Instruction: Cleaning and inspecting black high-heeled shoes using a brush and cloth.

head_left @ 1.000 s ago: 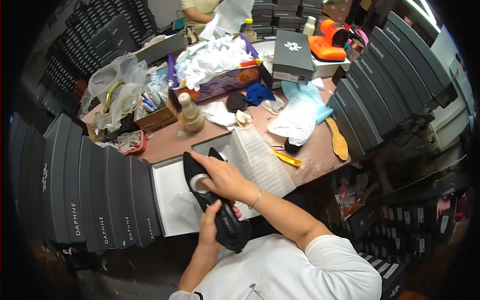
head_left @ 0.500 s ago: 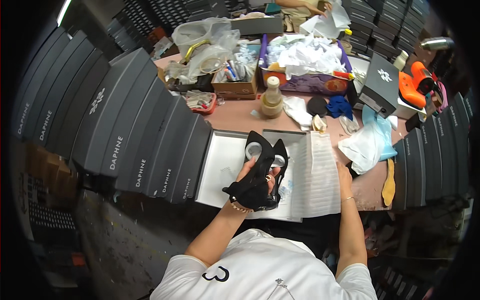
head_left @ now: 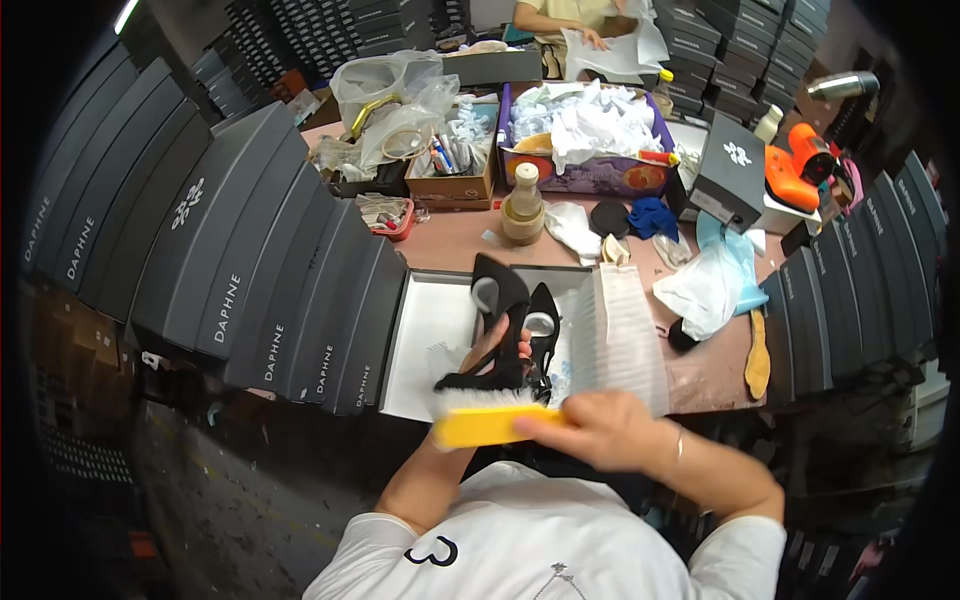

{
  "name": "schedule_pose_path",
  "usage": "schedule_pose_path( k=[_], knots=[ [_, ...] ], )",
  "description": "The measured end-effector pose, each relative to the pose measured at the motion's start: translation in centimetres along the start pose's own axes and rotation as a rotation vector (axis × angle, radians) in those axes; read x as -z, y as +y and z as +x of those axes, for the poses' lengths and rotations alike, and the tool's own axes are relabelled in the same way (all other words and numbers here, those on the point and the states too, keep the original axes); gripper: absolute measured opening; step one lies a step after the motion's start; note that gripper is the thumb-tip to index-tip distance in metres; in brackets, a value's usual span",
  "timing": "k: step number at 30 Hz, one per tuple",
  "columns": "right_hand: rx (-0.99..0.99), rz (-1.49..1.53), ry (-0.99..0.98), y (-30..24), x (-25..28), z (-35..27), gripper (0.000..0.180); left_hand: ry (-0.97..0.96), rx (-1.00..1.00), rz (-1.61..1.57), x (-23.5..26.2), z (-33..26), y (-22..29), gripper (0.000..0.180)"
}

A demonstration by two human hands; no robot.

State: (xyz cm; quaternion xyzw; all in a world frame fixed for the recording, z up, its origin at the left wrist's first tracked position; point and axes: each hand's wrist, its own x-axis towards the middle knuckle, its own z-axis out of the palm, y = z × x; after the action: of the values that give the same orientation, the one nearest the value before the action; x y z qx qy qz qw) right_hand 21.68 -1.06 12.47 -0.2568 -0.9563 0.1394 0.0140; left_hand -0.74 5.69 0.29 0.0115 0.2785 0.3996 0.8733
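My left hand (head_left: 487,345) is closed around a pair of black pointed shoes. One black shoe (head_left: 512,292) leans over the palm, and the other black shoe (head_left: 546,352) is beside it, both toes pointing away from me. Pale round padding shows inside them. Beneath lies an open shoe box (head_left: 418,318) with a white interior. My right hand (head_left: 605,428) grips the handle of a yellow brush (head_left: 482,427). Its white bristles touch or nearly touch the near end of the left shoe. The hand is slightly blurred.
Dark shoe boxes (head_left: 240,250) stand in a row at left, more boxes (head_left: 830,310) at right. White wrapping sheet (head_left: 625,335) hangs over the box's right side. Beyond are a bottle (head_left: 522,210), a purple carton (head_left: 600,180) of crumpled paper, and cloths (head_left: 700,300). Another person handles paper opposite.
My right hand has come from the table at right to the near ends of the shoes, now with the yellow brush in it. The shoes remain in my left hand, slightly turned.
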Motion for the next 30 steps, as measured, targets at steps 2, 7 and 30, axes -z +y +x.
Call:
schedule_pose_path(
  k=[2, 7, 30],
  knots=[
    [-0.331, -0.319, 0.143, 9.0, -3.6, -3.4, 0.051, 0.019, -0.258, 0.175, 0.1, -1.8, -0.6, 0.032],
    [0.241, 0.012, 0.441, 0.6, 0.2, 1.1, 0.051, -0.024, 0.014, 0.076, -0.5, -4.2, 1.7, 0.038],
    [-0.555, -0.389, 0.263, 13.4, -0.8, 1.5, 0.034, 0.222, -0.434, 1.766, -2.1, -12.0, 1.6, 0.071]
  ],
)
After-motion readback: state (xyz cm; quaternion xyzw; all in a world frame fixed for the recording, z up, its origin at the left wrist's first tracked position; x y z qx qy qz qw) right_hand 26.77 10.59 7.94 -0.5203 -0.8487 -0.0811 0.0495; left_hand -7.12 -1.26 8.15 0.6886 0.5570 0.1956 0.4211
